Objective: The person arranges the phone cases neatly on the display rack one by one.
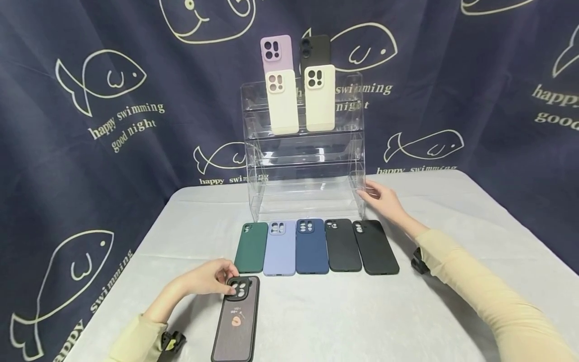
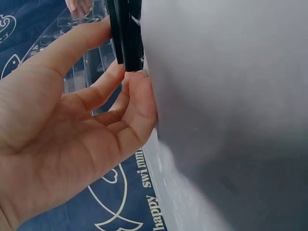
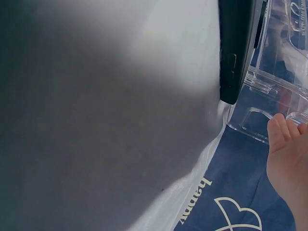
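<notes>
My left hand (image 1: 208,277) is at the camera end of a grey phone case with a black rim (image 1: 235,329), lying on the table. It pinches that end, thumb on the camera cutout and fingers curled at the edge; in the left wrist view the left hand (image 2: 86,110) is beside the case's dark end. My right hand (image 1: 382,201) touches the right side of a clear tiered display stand (image 1: 307,173). Its fingers look fairly straight in the right wrist view, where part of the right hand (image 3: 288,159) is cut off.
Before the stand lie a green case (image 1: 252,249), a lavender case (image 1: 280,251), a blue case (image 1: 312,251) and two black cases (image 1: 345,249). On its upper tiers stand a purple case (image 1: 280,58), a black case (image 1: 320,53) and two cream cases (image 1: 284,108). A dark fish-print curtain (image 1: 181,75) hangs behind.
</notes>
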`<state>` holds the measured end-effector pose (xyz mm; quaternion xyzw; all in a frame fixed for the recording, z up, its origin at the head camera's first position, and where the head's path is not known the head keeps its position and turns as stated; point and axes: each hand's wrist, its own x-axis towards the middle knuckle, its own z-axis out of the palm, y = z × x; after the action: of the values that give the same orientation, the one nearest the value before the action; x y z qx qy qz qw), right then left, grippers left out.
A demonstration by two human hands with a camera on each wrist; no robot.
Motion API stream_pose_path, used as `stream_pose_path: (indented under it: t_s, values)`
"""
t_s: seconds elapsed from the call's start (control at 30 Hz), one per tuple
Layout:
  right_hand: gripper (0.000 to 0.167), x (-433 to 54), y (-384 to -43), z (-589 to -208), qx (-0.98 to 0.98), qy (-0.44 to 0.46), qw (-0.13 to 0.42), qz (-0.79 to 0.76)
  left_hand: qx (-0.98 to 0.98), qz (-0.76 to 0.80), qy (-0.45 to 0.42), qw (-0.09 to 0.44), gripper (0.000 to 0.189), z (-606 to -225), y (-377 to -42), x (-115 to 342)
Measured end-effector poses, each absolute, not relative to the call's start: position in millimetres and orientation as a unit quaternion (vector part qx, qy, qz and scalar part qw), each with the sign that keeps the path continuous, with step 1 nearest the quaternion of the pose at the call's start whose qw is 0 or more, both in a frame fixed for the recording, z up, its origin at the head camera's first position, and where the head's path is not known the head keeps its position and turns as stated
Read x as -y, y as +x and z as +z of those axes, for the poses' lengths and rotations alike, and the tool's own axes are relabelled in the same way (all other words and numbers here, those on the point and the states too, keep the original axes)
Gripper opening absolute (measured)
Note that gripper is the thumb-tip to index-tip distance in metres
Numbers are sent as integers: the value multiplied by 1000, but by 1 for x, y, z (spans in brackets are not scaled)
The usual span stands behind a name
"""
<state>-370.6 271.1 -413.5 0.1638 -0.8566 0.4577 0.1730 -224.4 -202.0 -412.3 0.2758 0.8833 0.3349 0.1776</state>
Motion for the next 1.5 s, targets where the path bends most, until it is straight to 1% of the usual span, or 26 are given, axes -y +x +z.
stream_pose_path:
  t_s: [0.27, 0.43, 0.7, 0.8, 1.1, 1.33, 1.5]
  values:
    - [49, -270, -370, -412, 851, 168, 177, 465, -879, 352, 298, 120, 30, -414, -227, 203]
    - [48, -270, -371, -413, 852, 169, 176, 463, -879, 377, 281, 80, 29, -417, -232, 201]
    - [48, -271, -372, -414, 854, 166, 170, 462, -882, 389, 264, -21, 35, -414, -241, 187]
    - [48, -271, -373, -414, 853, 169, 170, 463, -880, 392, 263, -52, 37, -411, -246, 181]
    - [48, -270, -370, -413, 852, 172, 169, 465, -876, 406, 239, -98, 39, -397, -262, 165]
    - [50, -270, -368, -414, 854, 168, 160, 465, -879, 412, 214, -109, 40, -383, -271, 150]
    - [51, -270, -371, -415, 860, 163, 149, 460, -867, 429, 208, -144, 40, -370, -281, 140]
